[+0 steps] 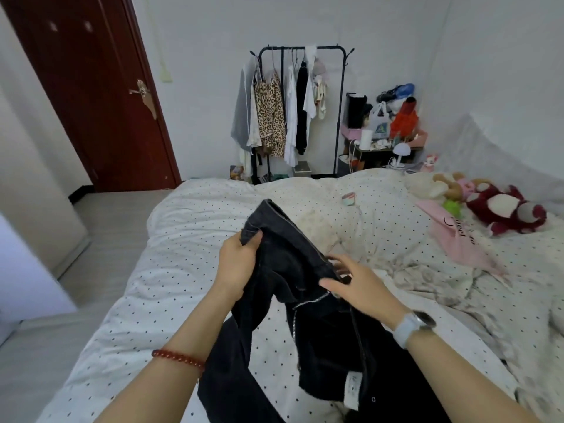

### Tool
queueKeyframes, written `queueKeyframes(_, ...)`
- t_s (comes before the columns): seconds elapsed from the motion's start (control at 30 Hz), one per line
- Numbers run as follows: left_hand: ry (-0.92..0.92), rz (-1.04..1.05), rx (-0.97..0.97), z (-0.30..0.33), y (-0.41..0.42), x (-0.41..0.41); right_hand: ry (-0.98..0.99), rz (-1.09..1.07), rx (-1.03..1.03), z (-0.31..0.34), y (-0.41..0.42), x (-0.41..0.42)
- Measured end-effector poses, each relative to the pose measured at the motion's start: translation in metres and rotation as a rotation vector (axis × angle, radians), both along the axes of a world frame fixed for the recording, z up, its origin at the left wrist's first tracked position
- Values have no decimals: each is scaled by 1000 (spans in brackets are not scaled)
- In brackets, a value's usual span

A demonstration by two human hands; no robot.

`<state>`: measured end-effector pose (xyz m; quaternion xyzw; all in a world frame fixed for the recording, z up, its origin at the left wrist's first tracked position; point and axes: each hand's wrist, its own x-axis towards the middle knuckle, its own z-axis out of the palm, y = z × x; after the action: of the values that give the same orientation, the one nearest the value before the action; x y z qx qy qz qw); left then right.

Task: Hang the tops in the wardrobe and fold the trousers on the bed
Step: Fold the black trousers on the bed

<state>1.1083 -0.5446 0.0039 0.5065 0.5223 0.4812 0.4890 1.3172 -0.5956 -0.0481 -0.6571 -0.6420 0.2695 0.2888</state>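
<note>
Head view, looking down over the bed (white cover w/ small dark dots). Dark trousers are held up above the near part of the bed, zip and inner label showing; lower legs run out of frame at the near edge, so their length is cut off. Left hand grasps a bunched fold of the fabric, fingers curled round it, fingertips hidden behind the cloth. Right hand, wearing a pale watch, lies over the waistband area w/ fingers fairly straight; whether it pinches the cloth can't be told, since the fingertips are blurred. Far centre: black clothes rail w/ hung tops, incl. a leopard-print one. Far right: cluttered side table, items too small to identify. Right: soft toys and a pink bag on the bed. Far left: dark red door.
</note>
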Motion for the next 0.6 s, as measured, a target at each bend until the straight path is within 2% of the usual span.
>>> queueKeyframes(0.1,-130,137,-79,6,8,-3,93,20,-47,-40,-16,20)
queueKeyframes(0.23,-164,165,-64,10,8,-10,-181,199,-232,-71,-30,27)
queueKeyframes(0.33,-191,181,-43,10,5,-15,-239,295,-350,-92,-32,21)
queueKeyframes(0.4,-222,210,-37,9,5,-17,-147,320,-374,-105,-29,16)
queueKeyframes(0.47,-251,228,-26,10,4,-21,28,289,-311,-108,-25,6)
queueKeyframes(0.53,-240,249,-8,10,3,-27,196,165,-169,-106,-18,-3)
queueKeyframes(0.6,-198,288,48,12,3,-40,285,1,-20,-89,-6,-9)
